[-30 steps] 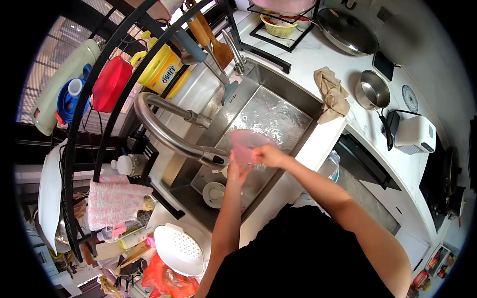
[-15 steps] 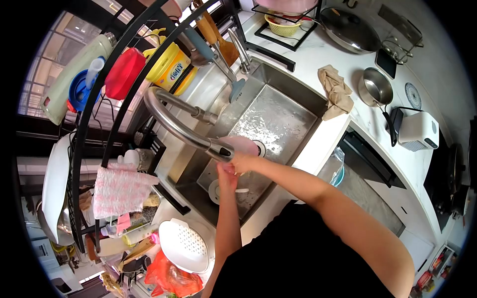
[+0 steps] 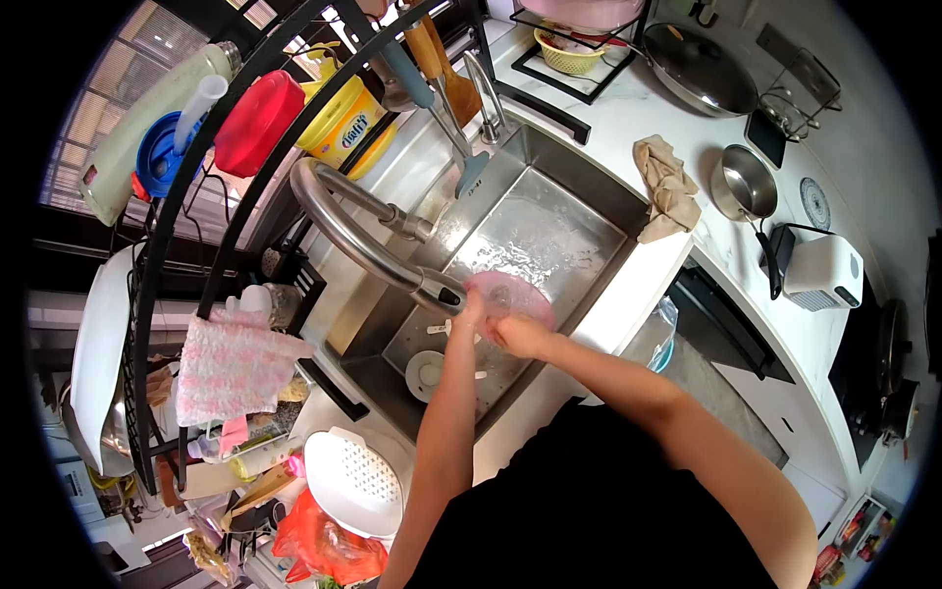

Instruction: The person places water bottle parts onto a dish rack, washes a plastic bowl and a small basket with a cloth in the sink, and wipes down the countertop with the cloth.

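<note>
A translucent pink bowl point(image 3: 525, 294) is tilted over the steel sink point(image 3: 559, 211), just beside the mouth of the curved faucet point(image 3: 373, 250). My left hand point(image 3: 472, 312) grips its near left side, close under the spout. On the lower edge of the bowl is my right hand point(image 3: 518, 336), its fingers closed at the rim. Below, on the sink floor, lies a small white dish point(image 3: 424, 373) with pale utensil pieces near it. Water wets the sink bottom.
A beige cloth point(image 3: 667, 187) lies at the sink's right corner, near a small pot point(image 3: 742, 184). A white colander point(image 3: 353, 481) and a red bag point(image 3: 329, 545) are at lower left. The black rack point(image 3: 206, 250) rises on the left.
The pink bowl has come out from behind the faucet head toward the right and is more fully visible. My right hand has moved from beside the spout to the bowl's lower edge.
</note>
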Demonstrator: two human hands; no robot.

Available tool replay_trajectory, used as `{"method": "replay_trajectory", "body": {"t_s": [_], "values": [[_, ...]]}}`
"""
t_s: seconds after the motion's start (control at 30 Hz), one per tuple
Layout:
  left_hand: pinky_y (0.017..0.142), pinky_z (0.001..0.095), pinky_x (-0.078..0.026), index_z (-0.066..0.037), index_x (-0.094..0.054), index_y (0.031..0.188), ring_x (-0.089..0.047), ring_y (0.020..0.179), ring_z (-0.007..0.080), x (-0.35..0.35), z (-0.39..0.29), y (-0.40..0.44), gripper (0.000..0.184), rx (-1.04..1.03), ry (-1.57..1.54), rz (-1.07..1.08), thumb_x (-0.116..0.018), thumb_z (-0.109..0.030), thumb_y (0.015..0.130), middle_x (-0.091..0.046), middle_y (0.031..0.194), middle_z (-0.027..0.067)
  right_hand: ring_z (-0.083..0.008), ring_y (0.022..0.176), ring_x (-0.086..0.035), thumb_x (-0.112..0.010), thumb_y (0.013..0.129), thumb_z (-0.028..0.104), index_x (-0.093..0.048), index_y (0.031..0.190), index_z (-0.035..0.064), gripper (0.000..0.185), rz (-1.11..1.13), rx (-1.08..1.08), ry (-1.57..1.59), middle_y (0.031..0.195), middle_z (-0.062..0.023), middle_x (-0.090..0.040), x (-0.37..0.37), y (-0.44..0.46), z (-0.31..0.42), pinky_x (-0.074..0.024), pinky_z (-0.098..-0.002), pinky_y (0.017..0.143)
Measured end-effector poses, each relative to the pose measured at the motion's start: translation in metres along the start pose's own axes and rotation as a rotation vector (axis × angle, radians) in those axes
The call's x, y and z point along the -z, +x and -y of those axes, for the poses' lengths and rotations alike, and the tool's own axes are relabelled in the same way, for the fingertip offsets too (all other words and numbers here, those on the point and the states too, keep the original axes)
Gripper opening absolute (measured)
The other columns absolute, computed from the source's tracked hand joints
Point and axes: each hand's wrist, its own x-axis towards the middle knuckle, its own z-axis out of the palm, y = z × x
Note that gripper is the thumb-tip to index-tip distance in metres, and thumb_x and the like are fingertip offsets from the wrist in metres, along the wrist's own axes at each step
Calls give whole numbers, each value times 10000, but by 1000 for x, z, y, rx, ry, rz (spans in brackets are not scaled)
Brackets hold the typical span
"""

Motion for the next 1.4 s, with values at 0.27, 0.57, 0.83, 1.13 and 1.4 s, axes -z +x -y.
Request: {"method": "replay_trajectory", "body": {"t_s": [0.27,0.57,0.83,1.13,1.4], "values": [[722,348,-454,9,-524,940,-590,849,279,-10,25,-2,204,-185,252,-117,-486,-100,772,-588,890,188,-367,740,-609,-533,747,104,-556,1010,78,266,90,-25,-58,761,-180,-629,12,-12,-7,-478,-457,698],[602,366,-440,-21,-510,710,-554,650,260,45,-17,9,49,-133,272,92,-506,-58,679,-560,692,131,-370,762,-594,-525,711,34,-500,1210,154,514,189,44,-149,800,-187,-621,10,-24,-8,-472,-452,693],[510,377,-429,-15,-501,614,-527,516,246,-21,-15,17,22,-286,51,-326,-515,-24,628,-532,564,126,-370,736,-588,-525,679,-4,-561,1142,117,480,-186,-78,199,775,-196,-607,-7,7,-15,-471,-450,685],[513,317,-420,-44,-510,602,-518,536,170,21,-13,57,74,-40,186,28,-547,-29,665,-537,580,56,-324,802,-614,-501,713,-26,-543,1170,70,469,79,31,18,910,-184,-627,4,-19,-22,-477,-390,718],[602,289,-450,-80,-556,969,-560,748,156,-1,-30,-57,168,201,-812,-27,-538,-204,857,-595,877,44,-254,1058,-535,-467,904,377,-393,1338,90,525,-162,-607,1362,1172,-148,-558,1,51,-1,-410,-333,898]]}}
